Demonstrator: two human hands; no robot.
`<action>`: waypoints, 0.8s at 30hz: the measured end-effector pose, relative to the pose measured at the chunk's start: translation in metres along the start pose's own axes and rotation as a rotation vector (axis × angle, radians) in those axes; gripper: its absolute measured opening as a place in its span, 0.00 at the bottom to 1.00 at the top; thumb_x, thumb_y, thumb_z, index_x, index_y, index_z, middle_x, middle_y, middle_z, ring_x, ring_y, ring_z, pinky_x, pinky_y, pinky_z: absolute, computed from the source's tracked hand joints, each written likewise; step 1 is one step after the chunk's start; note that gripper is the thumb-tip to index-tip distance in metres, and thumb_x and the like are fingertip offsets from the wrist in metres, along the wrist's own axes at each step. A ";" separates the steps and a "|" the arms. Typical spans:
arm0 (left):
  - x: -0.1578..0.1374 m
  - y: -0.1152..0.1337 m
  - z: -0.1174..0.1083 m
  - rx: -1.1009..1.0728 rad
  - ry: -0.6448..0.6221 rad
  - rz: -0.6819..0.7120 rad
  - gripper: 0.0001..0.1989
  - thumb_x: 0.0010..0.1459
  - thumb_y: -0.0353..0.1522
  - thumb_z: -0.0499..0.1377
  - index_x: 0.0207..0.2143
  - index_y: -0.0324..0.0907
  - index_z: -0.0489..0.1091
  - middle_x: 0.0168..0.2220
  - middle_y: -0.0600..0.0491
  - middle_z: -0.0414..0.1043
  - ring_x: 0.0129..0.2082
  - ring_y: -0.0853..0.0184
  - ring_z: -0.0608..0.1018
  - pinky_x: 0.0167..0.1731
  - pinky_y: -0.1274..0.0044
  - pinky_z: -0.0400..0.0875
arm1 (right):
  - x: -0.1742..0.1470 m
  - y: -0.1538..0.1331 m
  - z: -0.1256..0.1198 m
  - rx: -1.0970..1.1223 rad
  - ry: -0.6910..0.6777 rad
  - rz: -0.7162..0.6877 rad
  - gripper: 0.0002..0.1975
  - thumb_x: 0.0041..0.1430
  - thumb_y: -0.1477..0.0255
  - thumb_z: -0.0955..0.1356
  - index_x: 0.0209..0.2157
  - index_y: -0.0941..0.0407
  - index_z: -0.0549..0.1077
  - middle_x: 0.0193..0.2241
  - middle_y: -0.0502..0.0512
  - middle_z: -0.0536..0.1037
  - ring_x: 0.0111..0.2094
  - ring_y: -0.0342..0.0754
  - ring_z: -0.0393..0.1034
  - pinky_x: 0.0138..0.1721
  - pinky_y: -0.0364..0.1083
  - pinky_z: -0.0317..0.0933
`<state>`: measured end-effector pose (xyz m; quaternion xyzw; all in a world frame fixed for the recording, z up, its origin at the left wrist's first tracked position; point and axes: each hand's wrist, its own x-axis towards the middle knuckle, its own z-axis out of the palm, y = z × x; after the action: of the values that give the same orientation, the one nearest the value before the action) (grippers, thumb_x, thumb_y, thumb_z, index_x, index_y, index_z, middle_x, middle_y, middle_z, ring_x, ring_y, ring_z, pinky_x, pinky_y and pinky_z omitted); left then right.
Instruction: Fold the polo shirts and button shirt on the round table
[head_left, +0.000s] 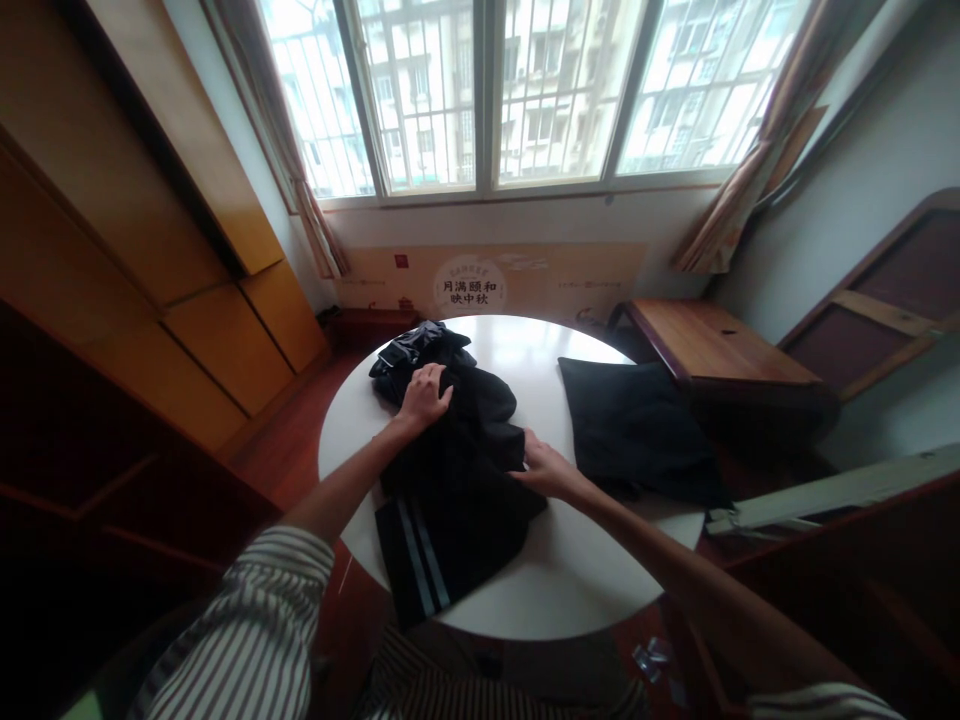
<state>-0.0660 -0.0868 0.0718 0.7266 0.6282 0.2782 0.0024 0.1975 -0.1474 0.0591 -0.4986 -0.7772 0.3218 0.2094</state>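
Observation:
A crumpled black garment [472, 500] with two pale stripes near its lower edge lies on the left half of the round white table [600, 580]. My left hand [426, 395] is on its upper part, fingers curled into the fabric and thumb out to the side. At the garment's right edge, my right hand [549, 468] pinches a fold of the cloth, some fingertips hidden. Beyond my left hand sits a bunched, shinier black cloth [424, 343] with thin white trim. A flat dark folded cloth [637, 420] lies on the right, overhanging the table edge.
Behind the table on the right is a wooden side table [724, 340]. Wooden cabinets [217, 340] line the left wall. A printed banner [540, 275] runs below the barred window [555, 90]. A pale beam-like piece [840, 490] juts in from the right.

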 end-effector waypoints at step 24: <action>0.060 -0.105 -0.003 0.212 -0.222 0.108 0.09 0.64 0.33 0.57 0.45 0.42 0.73 0.52 0.48 0.74 0.58 0.56 0.69 0.66 0.51 0.38 | -0.011 0.046 -0.183 -0.114 0.612 -0.148 0.11 0.53 0.75 0.64 0.34 0.55 0.79 0.35 0.56 0.78 0.38 0.52 0.72 0.46 0.49 0.66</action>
<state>-0.1601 -0.0109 0.0615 0.7819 0.6097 0.1282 -0.0199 0.3496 -0.0911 0.1557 -0.5252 -0.7292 0.0966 0.4278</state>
